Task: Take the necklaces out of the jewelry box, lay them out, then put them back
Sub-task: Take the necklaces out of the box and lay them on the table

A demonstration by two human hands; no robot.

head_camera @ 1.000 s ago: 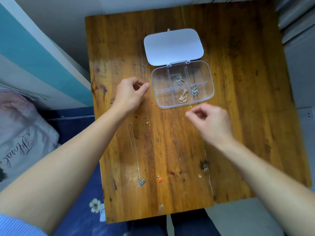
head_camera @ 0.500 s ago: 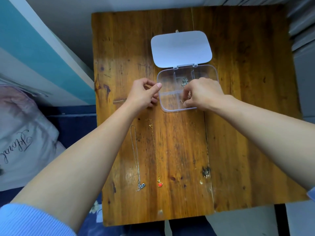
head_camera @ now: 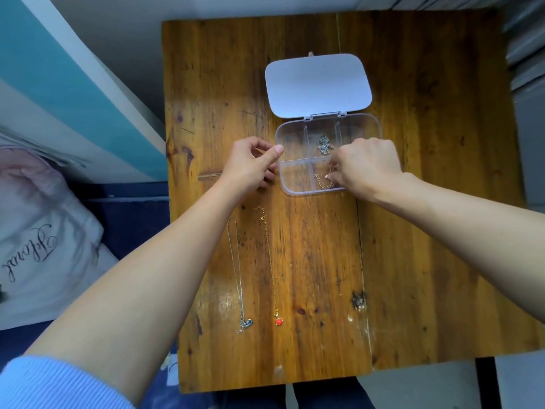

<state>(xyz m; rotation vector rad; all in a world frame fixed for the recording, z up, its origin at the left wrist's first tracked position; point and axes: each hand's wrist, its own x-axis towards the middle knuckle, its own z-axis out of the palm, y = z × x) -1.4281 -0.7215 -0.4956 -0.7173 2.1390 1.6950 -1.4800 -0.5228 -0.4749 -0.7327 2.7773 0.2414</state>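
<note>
A clear plastic jewelry box (head_camera: 290,137) with its white lid (head_camera: 317,84) flipped open lies on the wooden table (head_camera: 413,231). A silver necklace (head_camera: 324,145) is bunched in its upper middle compartment. My right hand (head_camera: 367,165) reaches into the lower compartments and pinches a gold chain necklace (head_camera: 323,182) there. My left hand (head_camera: 253,165) rests its thumb against the box's left wall. Two necklaces lie stretched out on the table below: a silver one with a blue pendant (head_camera: 237,273) and a gold one with a red heart (head_camera: 269,261).
A pillow with script lettering (head_camera: 38,240) and dark blue bedding lie left of the table. A teal and white panel (head_camera: 73,93) stands at the upper left. Grey surfaces border the table's right edge.
My right hand has moved from above the table into the box's lower compartments and closed on the gold chain. My left hand has shifted right to touch the box's left wall.
</note>
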